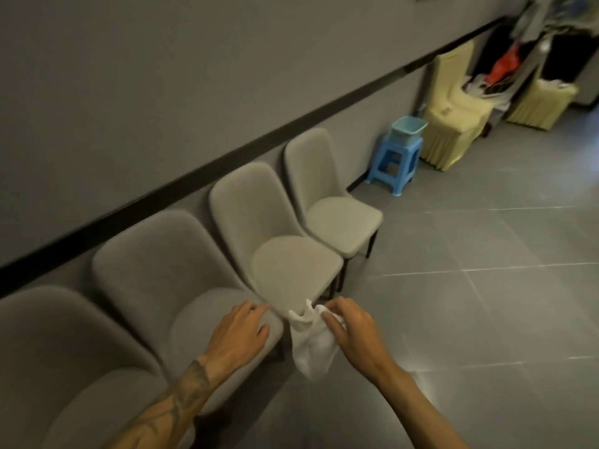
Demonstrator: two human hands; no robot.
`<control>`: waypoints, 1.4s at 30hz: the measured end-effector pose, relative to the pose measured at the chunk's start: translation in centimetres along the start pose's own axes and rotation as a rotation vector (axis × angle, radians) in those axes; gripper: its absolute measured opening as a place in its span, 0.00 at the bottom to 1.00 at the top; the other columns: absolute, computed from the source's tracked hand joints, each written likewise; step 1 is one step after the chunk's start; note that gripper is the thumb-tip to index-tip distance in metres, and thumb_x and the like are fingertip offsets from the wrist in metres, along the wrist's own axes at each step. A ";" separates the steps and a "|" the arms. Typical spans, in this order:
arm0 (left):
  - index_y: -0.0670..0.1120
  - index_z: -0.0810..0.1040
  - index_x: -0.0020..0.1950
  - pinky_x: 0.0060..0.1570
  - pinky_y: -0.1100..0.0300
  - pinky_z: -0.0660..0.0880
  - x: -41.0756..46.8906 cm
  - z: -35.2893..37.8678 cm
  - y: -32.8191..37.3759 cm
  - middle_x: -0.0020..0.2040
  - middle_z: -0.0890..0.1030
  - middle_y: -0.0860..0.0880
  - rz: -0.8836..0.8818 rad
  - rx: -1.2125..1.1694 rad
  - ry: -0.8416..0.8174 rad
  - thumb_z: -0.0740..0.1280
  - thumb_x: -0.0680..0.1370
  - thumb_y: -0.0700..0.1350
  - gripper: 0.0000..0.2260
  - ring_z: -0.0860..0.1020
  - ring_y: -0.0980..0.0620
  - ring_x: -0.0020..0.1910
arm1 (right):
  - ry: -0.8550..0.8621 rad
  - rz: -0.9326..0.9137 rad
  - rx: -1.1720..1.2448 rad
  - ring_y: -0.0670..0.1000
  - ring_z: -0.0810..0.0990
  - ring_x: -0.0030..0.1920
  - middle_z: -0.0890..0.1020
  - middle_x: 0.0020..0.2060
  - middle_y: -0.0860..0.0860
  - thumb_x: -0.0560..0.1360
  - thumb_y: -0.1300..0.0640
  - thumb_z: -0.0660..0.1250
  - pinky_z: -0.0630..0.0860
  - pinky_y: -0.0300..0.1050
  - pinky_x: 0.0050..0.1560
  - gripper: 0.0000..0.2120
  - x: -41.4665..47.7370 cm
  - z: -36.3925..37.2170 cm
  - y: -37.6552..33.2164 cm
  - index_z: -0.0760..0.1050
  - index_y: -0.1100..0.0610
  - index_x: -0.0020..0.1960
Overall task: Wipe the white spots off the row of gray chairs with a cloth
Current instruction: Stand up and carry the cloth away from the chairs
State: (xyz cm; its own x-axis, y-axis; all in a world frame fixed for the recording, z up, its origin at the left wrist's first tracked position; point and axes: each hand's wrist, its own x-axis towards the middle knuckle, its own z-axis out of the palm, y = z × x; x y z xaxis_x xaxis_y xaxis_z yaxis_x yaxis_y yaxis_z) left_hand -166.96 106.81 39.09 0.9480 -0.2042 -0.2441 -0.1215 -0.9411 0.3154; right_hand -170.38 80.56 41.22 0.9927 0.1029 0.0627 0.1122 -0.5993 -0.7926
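Several gray upholstered chairs stand in a row along the wall; the third chair [282, 234] is just ahead of my hands and the second chair [168, 270] lies under my left arm. My right hand [351, 328] pinches the top of a white cloth [311, 345], which hangs down over the gap between those two seats. My left hand [241, 332] hovers over the front corner of the second seat, fingers apart and empty. The picture is blurred and I make out no white spots on the seats.
A blue plastic stool [393, 165] with a light blue basin [409, 127] on it stands past the last gray chair [327, 196]. Yellow-covered chairs [450, 118] and piled items fill the far right corner. Gray tiled floor [486, 303] spreads to the right.
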 end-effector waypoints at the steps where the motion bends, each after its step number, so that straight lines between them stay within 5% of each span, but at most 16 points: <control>1: 0.53 0.65 0.81 0.72 0.54 0.69 2.1 -0.2 2.3 0.77 0.70 0.50 0.018 0.005 -0.001 0.58 0.86 0.54 0.23 0.70 0.48 0.74 | 0.027 0.007 -0.001 0.40 0.79 0.48 0.80 0.46 0.42 0.83 0.46 0.65 0.73 0.32 0.47 0.07 0.9 -2.4 1.2 0.77 0.48 0.51; 15: 0.54 0.63 0.82 0.70 0.54 0.70 35.3 -1.6 38.8 0.74 0.71 0.50 0.450 0.022 -0.102 0.59 0.86 0.56 0.24 0.71 0.48 0.72 | 0.309 0.188 -0.098 0.38 0.79 0.52 0.80 0.47 0.36 0.83 0.43 0.64 0.72 0.28 0.47 0.05 17.2 -35.7 19.7 0.74 0.38 0.48; 22: 0.54 0.62 0.83 0.70 0.55 0.69 49.3 -1.4 55.2 0.75 0.71 0.50 0.577 0.024 -0.089 0.65 0.84 0.54 0.28 0.71 0.49 0.73 | 0.321 0.175 -0.103 0.40 0.80 0.52 0.80 0.49 0.38 0.84 0.43 0.63 0.76 0.33 0.49 0.05 26.7 -49.5 32.5 0.77 0.42 0.54; 28: 0.53 0.79 0.62 0.58 0.57 0.73 59.6 -0.8 67.3 0.60 0.76 0.53 0.523 0.040 -0.041 0.65 0.83 0.54 0.11 0.76 0.52 0.60 | 0.209 0.111 -0.103 0.43 0.79 0.51 0.80 0.50 0.44 0.84 0.46 0.64 0.78 0.44 0.53 0.07 36.1 -60.8 41.3 0.78 0.48 0.55; 38: 0.51 0.72 0.45 0.42 0.58 0.69 81.4 -2.8 80.3 0.48 0.75 0.53 0.281 -0.059 0.101 0.63 0.81 0.51 0.07 0.76 0.52 0.44 | 0.029 0.139 -0.275 0.46 0.78 0.49 0.80 0.49 0.46 0.76 0.39 0.73 0.73 0.36 0.49 0.17 53.8 -78.5 55.8 0.79 0.50 0.55; 42: 0.53 0.72 0.45 0.41 0.58 0.70 92.4 -2.9 84.5 0.47 0.75 0.55 0.235 -0.124 0.094 0.65 0.80 0.53 0.07 0.76 0.53 0.44 | 0.032 0.209 -0.357 0.52 0.79 0.48 0.80 0.48 0.50 0.77 0.45 0.74 0.72 0.44 0.48 0.11 63.2 -84.1 61.7 0.82 0.52 0.53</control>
State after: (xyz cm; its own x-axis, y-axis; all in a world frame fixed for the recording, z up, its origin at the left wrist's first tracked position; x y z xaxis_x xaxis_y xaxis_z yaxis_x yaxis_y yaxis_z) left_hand -88.80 9.17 45.87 0.9218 -0.3820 -0.0667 -0.3102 -0.8296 0.4643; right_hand -97.03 -16.70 47.32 0.9960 -0.0712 -0.0539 -0.0890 -0.8430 -0.5305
